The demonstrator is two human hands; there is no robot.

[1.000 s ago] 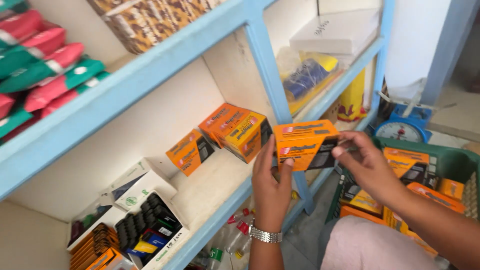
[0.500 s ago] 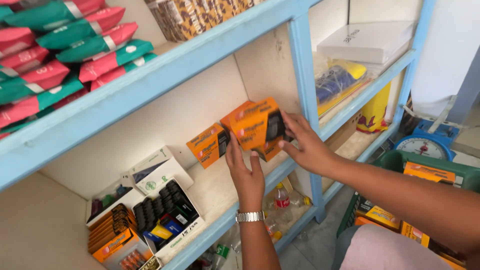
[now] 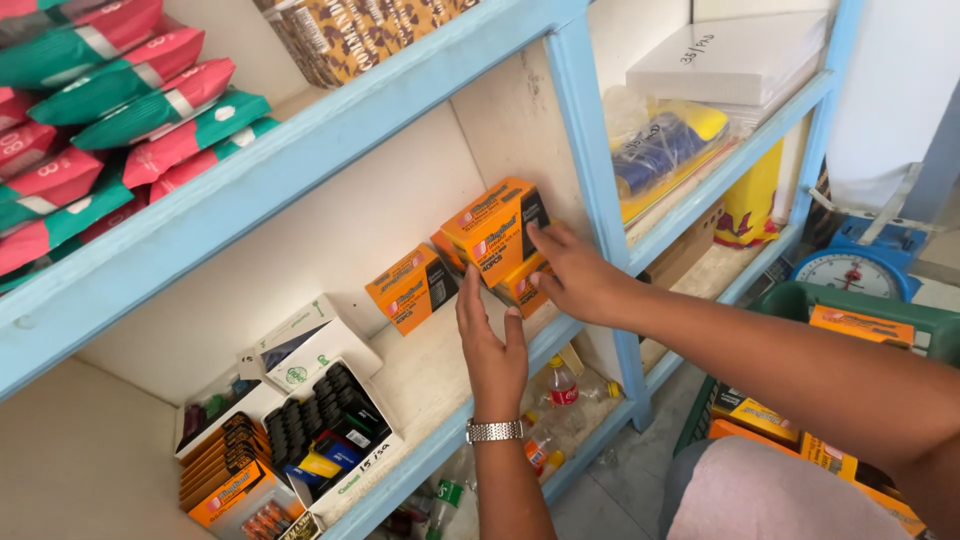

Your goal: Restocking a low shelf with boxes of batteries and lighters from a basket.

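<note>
**Orange boxes stacked at the shelf upright, both hands on them**

The orange box [image 3: 497, 228] on top of the stack sits on the middle shelf, hard against the blue upright [image 3: 598, 200]. Your right hand [image 3: 572, 272] lies across its front right corner, fingers spread flat, pressing rather than gripping. Beneath it a lower orange box [image 3: 523, 290] is mostly covered by that hand; only its front face shows. Your left hand [image 3: 492, 345] stands with palm toward the shelf, fingers together and pointing up, fingertips touching the base of the stack; nothing is held in it. A metal watch band [image 3: 495, 431] circles that wrist.

Just left of the stack, a separate orange box [image 3: 412, 288] stands apart on the white shelf board [image 3: 440, 370]. Further left are white cartons [image 3: 305, 345] and an open tray of small batteries [image 3: 320, 425], partly cut by the shelf edge.

At lower right, a green crate [image 3: 870, 315] holds more orange boxes, hidden in part behind your right forearm. A blue weighing scale [image 3: 855, 265] sits behind it.
</note>
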